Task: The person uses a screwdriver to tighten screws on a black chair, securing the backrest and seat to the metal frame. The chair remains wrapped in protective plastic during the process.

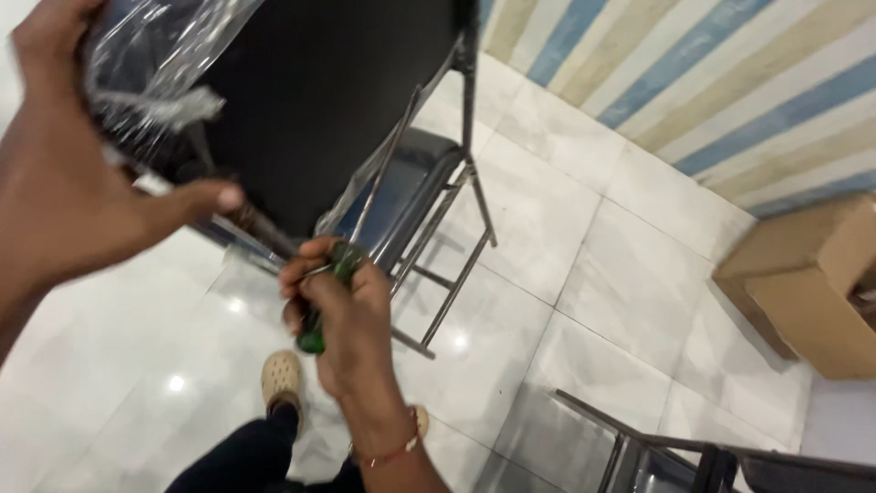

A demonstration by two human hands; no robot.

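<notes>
Right hand (351, 315) fists a green-handled screwdriver (358, 246), shaft aimed at 1 o'clock toward the black chair (319, 100) — left hand (64, 173) clasps its plastic-wrapped edge (155, 64), steadying it.

A single head-worn camera looks steeply down from close above the hands, tilted so the tiled floor (584, 274) runs diagonally. The chair (365, 137) fills the upper left; the striped wall (730, 82) crosses the upper right.
</notes>
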